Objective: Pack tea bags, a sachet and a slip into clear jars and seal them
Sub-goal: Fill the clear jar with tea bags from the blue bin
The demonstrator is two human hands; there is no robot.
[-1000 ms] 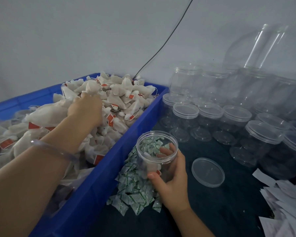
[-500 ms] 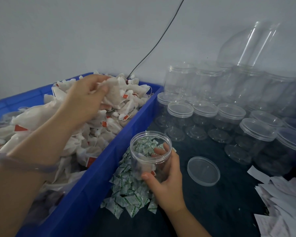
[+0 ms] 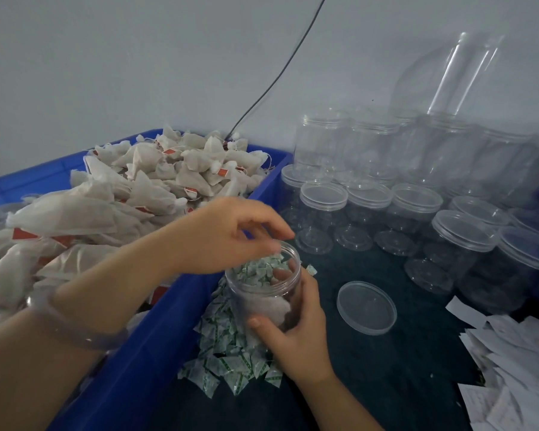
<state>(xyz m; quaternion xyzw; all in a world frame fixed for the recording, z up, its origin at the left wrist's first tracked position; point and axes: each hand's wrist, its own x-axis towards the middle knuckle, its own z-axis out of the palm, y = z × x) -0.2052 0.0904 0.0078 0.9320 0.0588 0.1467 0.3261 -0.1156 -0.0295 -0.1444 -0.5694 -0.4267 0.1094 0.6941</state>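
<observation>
Filling step: tea bag (image 3: 269,306) lies in open jar (image 3: 255,283).
Left hand (image 3: 227,234) over jar mouth, fingers apart; right hand (image 3: 296,337) fingers clamped on jar. Next, judged: sachet from sachet pile (image 3: 227,353) beside jar.

Tags (image 3: 191,191): red-orange tabs on the tea bags (image 3: 143,188) in the blue crate (image 3: 168,331), at 10 o'clock; any lettering is too small to read.
Sachets (image 3: 231,365): green printing on white, heaped on the desk (image 3: 386,384) at 6 o'clock, around the foot of the open jar (image 3: 263,293); blurred, not legible.
Slips (image 3: 517,353): white paper at 4 o'clock with faint grey marks; nothing can be read.
Readable text: none in this view.
</observation>
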